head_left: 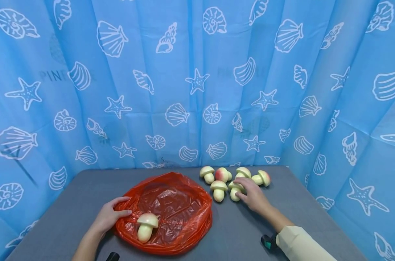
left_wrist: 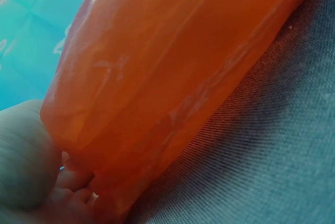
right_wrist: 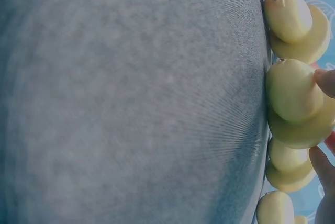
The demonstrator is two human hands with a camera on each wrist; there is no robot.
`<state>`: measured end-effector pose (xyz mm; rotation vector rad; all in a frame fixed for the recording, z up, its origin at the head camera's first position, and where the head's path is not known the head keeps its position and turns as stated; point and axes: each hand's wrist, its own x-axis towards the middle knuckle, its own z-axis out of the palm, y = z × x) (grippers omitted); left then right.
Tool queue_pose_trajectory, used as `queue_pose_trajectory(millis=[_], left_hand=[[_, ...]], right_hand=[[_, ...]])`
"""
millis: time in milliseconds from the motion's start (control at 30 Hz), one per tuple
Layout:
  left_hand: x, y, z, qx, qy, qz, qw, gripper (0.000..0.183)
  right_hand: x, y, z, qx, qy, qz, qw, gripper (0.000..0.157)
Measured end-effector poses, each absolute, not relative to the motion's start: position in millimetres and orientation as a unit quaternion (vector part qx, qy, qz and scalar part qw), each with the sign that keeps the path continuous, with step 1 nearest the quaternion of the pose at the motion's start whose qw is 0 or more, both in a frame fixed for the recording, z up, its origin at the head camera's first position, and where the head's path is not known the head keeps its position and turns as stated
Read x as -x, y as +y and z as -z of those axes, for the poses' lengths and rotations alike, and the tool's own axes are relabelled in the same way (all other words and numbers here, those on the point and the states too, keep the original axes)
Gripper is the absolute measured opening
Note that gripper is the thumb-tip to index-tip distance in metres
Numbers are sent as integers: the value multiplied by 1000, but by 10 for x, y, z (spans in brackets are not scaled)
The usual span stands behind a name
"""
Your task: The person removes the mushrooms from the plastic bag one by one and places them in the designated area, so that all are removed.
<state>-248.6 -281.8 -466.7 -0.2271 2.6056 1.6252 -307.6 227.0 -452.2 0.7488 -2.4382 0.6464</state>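
A red plastic bag [head_left: 197, 195] lies spread with its mouth open, one mushroom [head_left: 145, 227] with a pale cap and thick stem inside at the near left. My left hand [head_left: 110, 215] grips the bag's left rim; close up in the left wrist view, the red film [left_wrist: 157, 67] runs out from between thumb and fingers. To the right, my right hand [head_left: 254, 195] has thumb and fingers about another mushroom [right_wrist: 296, 93], thumb against the stem and a finger at the cap. That mushroom still stands on the table among the others.
Around the right hand sit several more mushrooms, among them a pale one [head_left: 218, 190] and two with reddish caps, one at the left [head_left: 221, 174] and one at the right [head_left: 265, 178]. The table [head_left: 230, 235] has a grey cloth. A blue shell-print curtain [head_left: 197, 98] hangs behind.
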Motion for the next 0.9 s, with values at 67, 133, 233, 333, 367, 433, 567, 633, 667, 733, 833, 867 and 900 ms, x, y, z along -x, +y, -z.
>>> queue_pose_trajectory(millis=[67,133,233,333,367,433,567,633,667,733,833,867,900], left_hand=[[2486,-2817,4670,75,845,-529,31,64],[2486,-2819,4674,76,844,-531,31,64],[2482,-2817,4672,76,843,-532,31,64],[2482,-2813,4669,78,841,-535,30,63],[2483,-2813,4667,77,842,-534,29,63],[2486,-2813,4668,77,844,-531,28,64],[2497,-2818,4681,76,848,-524,26,65],[2498,-2821,4688,77,847,-525,26,64],[2499,-2822,4692,78,847,-526,27,64],[2503,-2826,4699,79,846,-527,28,65],[2509,-2830,4704,78,845,-529,28,66],[2511,-2830,4705,78,845,-529,28,66],[2513,-2831,4706,78,844,-529,28,66]], right_hand=[[3075,2271,4522,-274,-898,-236,251,44],[3074,2271,4518,-273,-899,-235,250,44],[3070,2268,4506,-272,-899,-238,249,44],[3064,2262,4489,-271,-897,-241,251,43],[3065,2259,4484,-272,-896,-242,253,43],[3073,2256,4478,-273,-895,-243,257,42],[3090,2255,4472,-275,-893,-241,263,41],[3093,2258,4467,-274,-894,-240,260,40],[3095,2260,4466,-274,-895,-240,258,40],[3098,2264,4463,-273,-897,-241,253,40],[3098,2272,4461,-274,-897,-242,250,41],[3096,2274,4459,-274,-897,-243,248,41],[3092,2277,4458,-273,-897,-245,246,41]])
